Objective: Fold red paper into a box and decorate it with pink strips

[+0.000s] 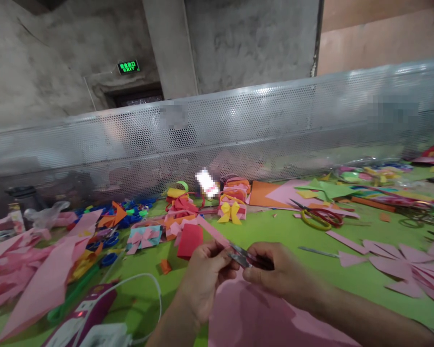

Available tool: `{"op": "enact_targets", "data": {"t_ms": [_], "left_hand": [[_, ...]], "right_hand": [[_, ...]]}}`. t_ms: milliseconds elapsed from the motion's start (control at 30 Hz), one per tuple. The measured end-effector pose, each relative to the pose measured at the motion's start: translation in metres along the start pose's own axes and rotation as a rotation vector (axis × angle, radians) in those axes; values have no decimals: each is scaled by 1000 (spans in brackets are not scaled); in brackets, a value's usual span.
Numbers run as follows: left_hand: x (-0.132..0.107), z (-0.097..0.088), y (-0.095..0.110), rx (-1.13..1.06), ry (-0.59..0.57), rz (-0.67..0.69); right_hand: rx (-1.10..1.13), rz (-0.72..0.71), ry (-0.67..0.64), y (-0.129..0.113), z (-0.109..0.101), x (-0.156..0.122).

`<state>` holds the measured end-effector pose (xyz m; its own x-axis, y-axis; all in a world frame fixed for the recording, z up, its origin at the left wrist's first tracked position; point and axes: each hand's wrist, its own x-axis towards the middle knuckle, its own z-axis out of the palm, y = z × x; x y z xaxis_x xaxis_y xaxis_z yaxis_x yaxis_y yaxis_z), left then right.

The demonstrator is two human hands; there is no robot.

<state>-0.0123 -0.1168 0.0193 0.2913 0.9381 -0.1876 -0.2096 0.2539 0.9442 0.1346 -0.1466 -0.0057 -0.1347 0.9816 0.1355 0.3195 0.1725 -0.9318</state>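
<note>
Near the front middle of the table, my left hand (211,270) pinches a narrow strip of pink paper (214,232) that points up and away to the left. My right hand (271,265) is closed around the dark handles of a pair of scissors (244,258). The metal blades reach left to the fingertips of my left hand, at the near end of the strip. How far apart the blades are is hard to make out. Below both hands lies a large pink paper sheet (249,308). A red folded paper piece (190,241) rests just beyond my left hand.
A purple power strip (94,308) with a white cable lies front left, beside pink paper scraps (39,270). Red-and-yellow-handled scissors (316,218) and cut pink petal shapes (405,265) are on the right. Paper bows (230,212) line the back, before a perforated metal screen (238,125).
</note>
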Motion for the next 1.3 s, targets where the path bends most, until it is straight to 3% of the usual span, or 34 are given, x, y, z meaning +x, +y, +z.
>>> {"op": "enact_targets", "data": {"t_ms": [233,400,533,633,833,1033,1300], "left_hand": [[-6,3,-2,105,-44,-35],[-5,3,-1,148,-89,-36],[-1,0,4,53,85,22],[0,-1,6,-5,135,4],[-2,2,5,70,50,-1],[-4,3,6,82,72,-33],[-2,4,2,11,43,-70]], "right_hand": [[-8,-88,149,6,1,3],[43,-14,82,2,1,0],[-17,-16,37,2,-2,1],[-18,-10,24,3,-6,2],[-5,48,-65,-2,-6,0],[-113,-3,-50,-3,-2,1],[-72,10,-70,-6,-2,1]]}}
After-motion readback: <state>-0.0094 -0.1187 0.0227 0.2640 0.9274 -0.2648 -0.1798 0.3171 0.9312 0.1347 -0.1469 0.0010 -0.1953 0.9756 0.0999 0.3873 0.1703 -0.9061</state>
